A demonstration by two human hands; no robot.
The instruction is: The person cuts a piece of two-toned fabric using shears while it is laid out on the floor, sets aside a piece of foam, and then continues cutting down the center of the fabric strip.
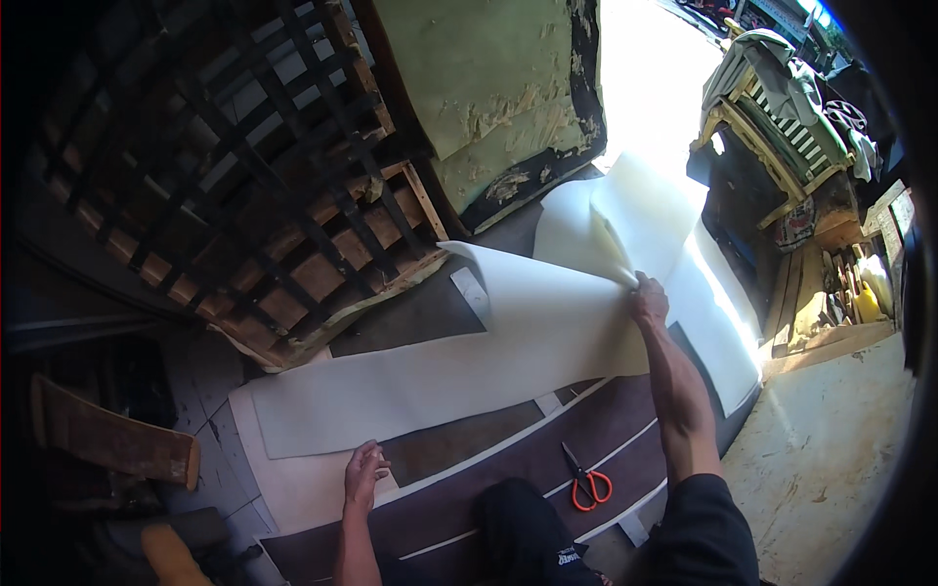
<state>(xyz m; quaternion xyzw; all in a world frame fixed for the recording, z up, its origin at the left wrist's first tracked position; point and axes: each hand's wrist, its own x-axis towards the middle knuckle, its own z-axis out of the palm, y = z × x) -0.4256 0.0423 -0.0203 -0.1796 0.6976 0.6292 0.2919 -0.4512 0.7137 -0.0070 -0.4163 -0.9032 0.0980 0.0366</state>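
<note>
A large cream-white foam sheet (391, 386) lies in front of me, one part flat and the rest lifted into a fold. My right hand (650, 299), arm stretched forward, is closed on the gathered edge of this sheet. Just off the sheet's near edge, above a pale pink flat panel (293, 483), hovers my left hand (364, 474); its fingers are loosely bent and nothing shows in them. Scissors with orange-red handles (590, 488) rest on dark brown material with white stripes (489, 503), close to my knee.
At the far left leans a wooden frame (293, 234) with woven black straps. A worn greenish panel (489, 88) stands behind the foam. To the right are a wooden chair (772, 127) draped with cloth, a wooden box (840, 293) of odds and ends, and a stained board (831, 439).
</note>
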